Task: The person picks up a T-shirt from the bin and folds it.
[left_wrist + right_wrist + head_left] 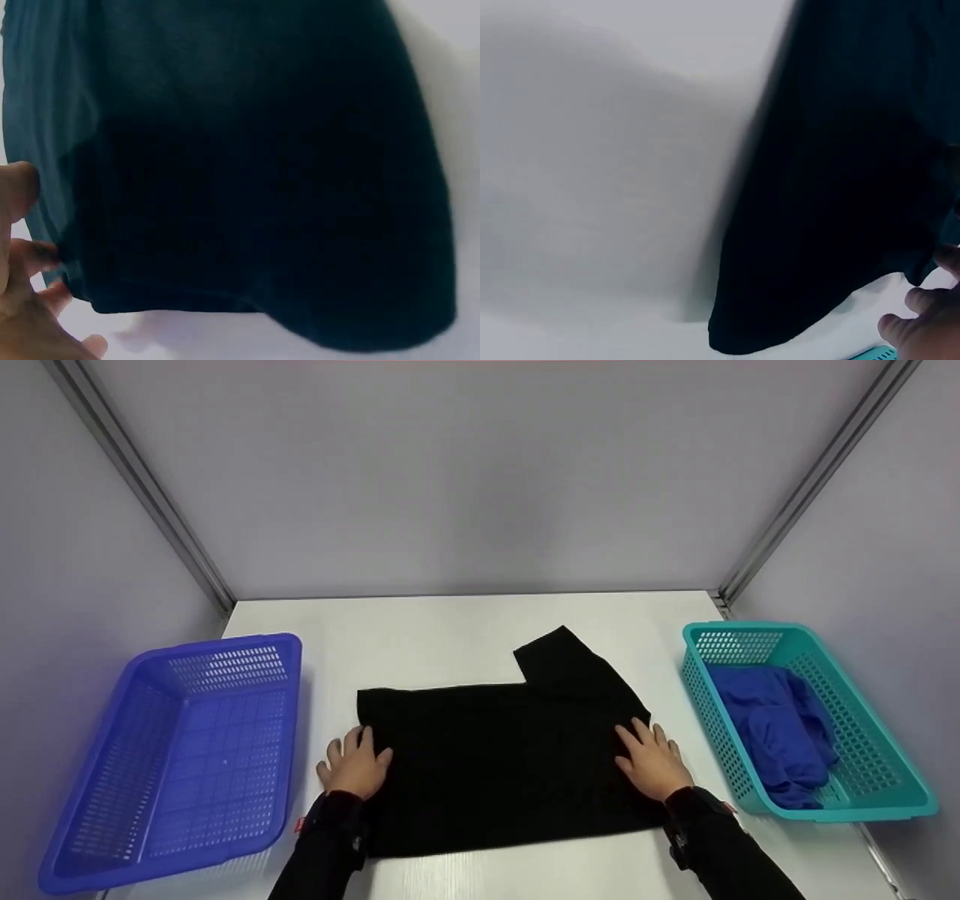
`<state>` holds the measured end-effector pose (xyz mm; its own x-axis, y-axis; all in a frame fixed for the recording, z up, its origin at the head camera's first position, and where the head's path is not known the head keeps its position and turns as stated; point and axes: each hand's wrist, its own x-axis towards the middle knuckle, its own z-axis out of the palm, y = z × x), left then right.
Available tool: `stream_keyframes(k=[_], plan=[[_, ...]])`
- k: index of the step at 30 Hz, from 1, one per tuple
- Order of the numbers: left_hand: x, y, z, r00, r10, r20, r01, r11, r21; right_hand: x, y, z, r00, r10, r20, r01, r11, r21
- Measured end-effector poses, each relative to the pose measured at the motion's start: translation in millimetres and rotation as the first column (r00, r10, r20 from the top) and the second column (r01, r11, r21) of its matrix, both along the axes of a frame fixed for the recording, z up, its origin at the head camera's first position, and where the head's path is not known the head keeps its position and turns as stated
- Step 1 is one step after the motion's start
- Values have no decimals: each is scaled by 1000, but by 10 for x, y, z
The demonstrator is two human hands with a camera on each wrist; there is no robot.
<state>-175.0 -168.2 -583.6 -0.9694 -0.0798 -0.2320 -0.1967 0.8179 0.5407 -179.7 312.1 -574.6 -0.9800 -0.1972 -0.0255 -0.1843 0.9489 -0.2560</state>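
Observation:
A black short-sleeved garment, apparently a T-shirt (499,765), lies folded and flat on the white table, one sleeve (564,660) sticking out at its far right. My left hand (356,765) rests on its left edge, fingers spread and thumb over the cloth. At the right edge, my right hand (652,759) lies with spread fingers touching the fabric. In the left wrist view, fingertips (45,255) meet the dark cloth (247,165) along its border. The right wrist view shows part of the right hand (930,322) beside a corner of the black fabric (817,187).
A blue plastic basket (289,735) with nothing visible inside stands left of the garment. At the right, a teal basket (885,742) holds crumpled blue cloth (776,731). Grey panels (480,480) enclose the white table (420,641) at the back and sides.

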Motion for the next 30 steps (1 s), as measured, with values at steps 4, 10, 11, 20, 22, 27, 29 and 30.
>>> stream_keyframes(k=[4,10,11,20,22,27,29,30], plan=[[-24,31,80,999,19,-42,-15,996,91,-51,-4,43,1000,16,19,-16,1000,0],[-88,51,101,997,11,-74,6,976,216,-167,-61,134,998,56,22,-56,998,-17],[-102,52,93,995,10,-100,13,974,228,-184,-69,147,998,61,33,-61,998,-25],[-178,103,114,989,75,-127,-39,964,263,-313,-45,182,992,24,125,-16,998,-59],[-175,113,116,992,83,-98,-56,966,253,-329,-40,189,988,-5,153,16,997,-71],[-183,110,105,994,99,-43,-84,961,262,-367,-54,201,974,-69,216,95,989,-113],[-199,104,101,996,88,-32,-76,958,278,-381,-54,181,967,-84,243,117,985,-125],[-207,102,101,997,77,-29,-66,957,282,-390,-46,160,963,-92,255,129,983,-130]])
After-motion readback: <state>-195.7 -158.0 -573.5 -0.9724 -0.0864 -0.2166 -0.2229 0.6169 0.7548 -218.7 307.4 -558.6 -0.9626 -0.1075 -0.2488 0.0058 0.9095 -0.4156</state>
